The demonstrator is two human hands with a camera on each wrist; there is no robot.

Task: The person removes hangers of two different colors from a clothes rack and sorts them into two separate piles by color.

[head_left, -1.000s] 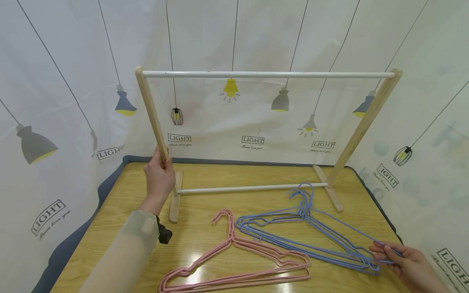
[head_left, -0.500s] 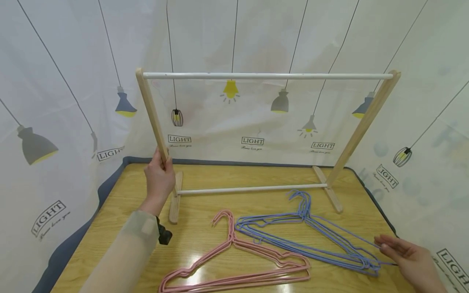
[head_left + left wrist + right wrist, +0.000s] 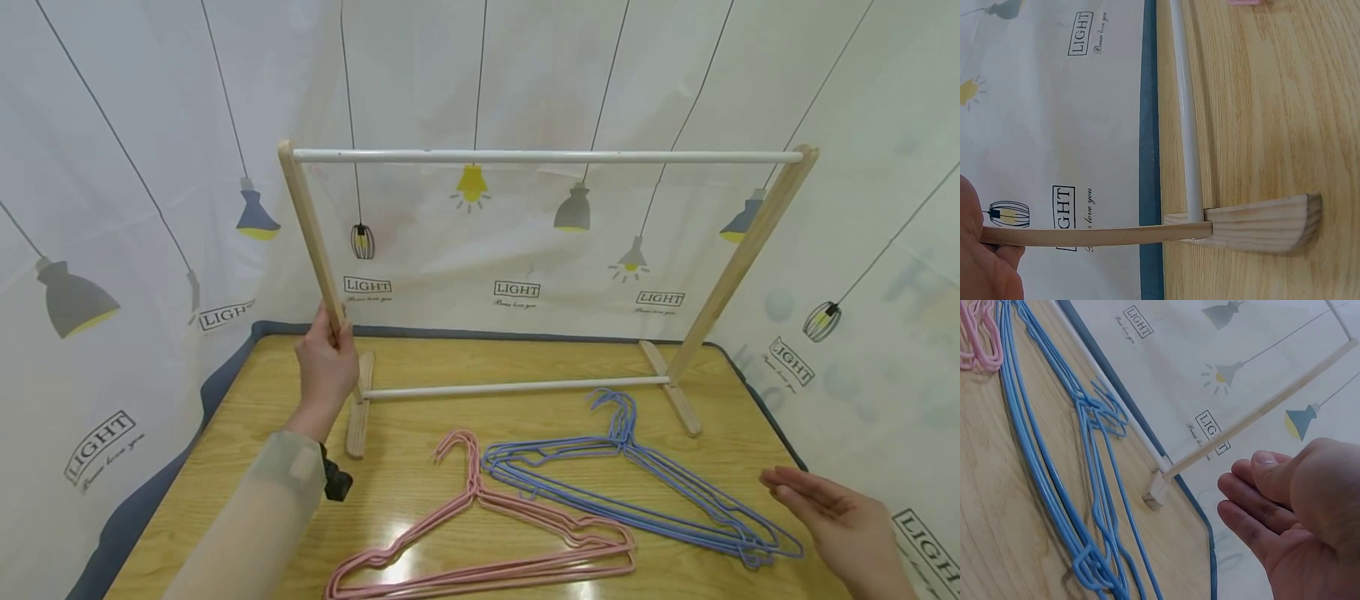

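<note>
My left hand (image 3: 327, 365) grips the left wooden post (image 3: 313, 237) of a clothes rack, fingers behind it and thumb in front. The rack has a white top rail (image 3: 547, 157) and a white lower rail (image 3: 517, 387). To the right of a stack of blue wire hangers (image 3: 660, 475), my right hand (image 3: 836, 517) is held with its fingers loosely bent and nothing in them. The blue hangers lie on the table, hooks toward the rack's right foot (image 3: 671, 387). Left of them lies a stack of pink hangers (image 3: 480, 492), overlapping the blue ones slightly.
The wooden table (image 3: 247, 467) has a dark blue border along its back edge. A white curtain (image 3: 450, 75) printed with lamps surrounds it on the back and sides. The rack's left foot (image 3: 358, 425) stands near my left forearm.
My right hand has let go of a blue hanger, which has dropped flat onto the blue stack, and has drawn slightly away from it. My left hand has stayed on the post.
</note>
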